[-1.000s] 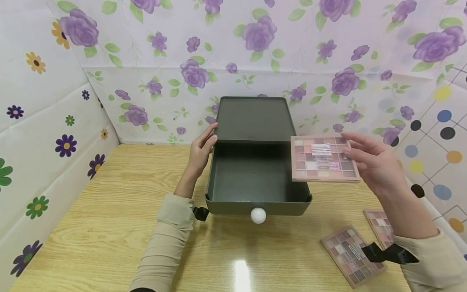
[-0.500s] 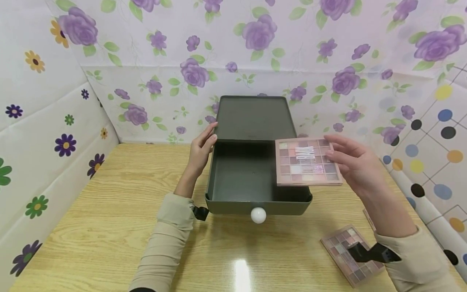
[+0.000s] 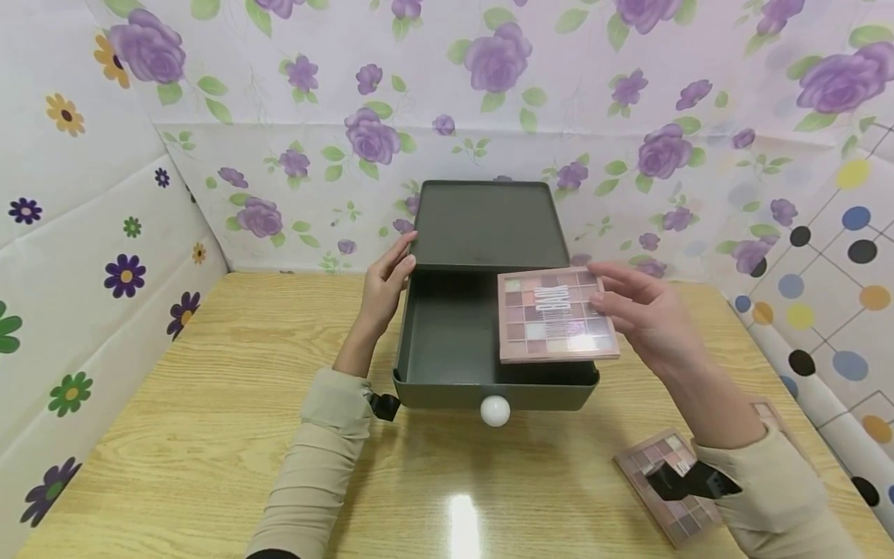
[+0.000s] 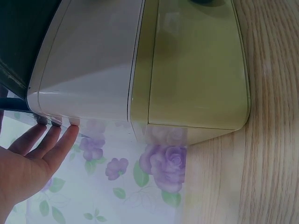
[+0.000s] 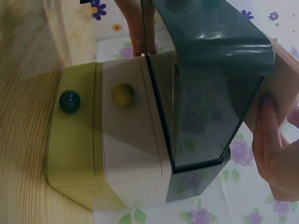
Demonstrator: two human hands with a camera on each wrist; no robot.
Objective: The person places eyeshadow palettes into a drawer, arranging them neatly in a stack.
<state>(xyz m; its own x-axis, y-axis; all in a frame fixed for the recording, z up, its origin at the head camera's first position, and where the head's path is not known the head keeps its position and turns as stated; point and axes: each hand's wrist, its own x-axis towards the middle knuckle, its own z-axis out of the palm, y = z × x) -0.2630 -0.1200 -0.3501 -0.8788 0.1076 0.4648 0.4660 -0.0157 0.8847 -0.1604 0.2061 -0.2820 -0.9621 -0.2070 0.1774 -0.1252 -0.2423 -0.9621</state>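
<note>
An eyeshadow palette [image 3: 541, 330] with a clear lid and many square pans is pinched at its right edge by my right hand [image 3: 649, 318]. It hovers over the right part of a pulled-out dark green drawer [image 3: 447, 341], whose floor shows bare on the left. This drawer is the top one of a small drawer unit [image 3: 492, 225] and has a white knob [image 3: 495, 411]. My left hand [image 3: 382, 299] rests against the unit's left side, fingertips touching it. In the left wrist view those fingers [image 4: 60, 147] are extended, not wrapped around anything.
Below sit a cream drawer [image 5: 128, 149] with a yellow knob [image 5: 122, 94] and a yellow-green drawer [image 5: 70, 149] with a dark knob [image 5: 69, 101]. On the wooden table [image 3: 209, 404], two more palettes lie at the right, one [image 3: 649, 458] partly behind my sleeve. Flower-patterned sheeting [image 3: 279, 140] stands behind.
My right hand has carried the palette leftward, from beside the drawer's right edge to above its right half. The left hand and the drawer unit have stayed put.
</note>
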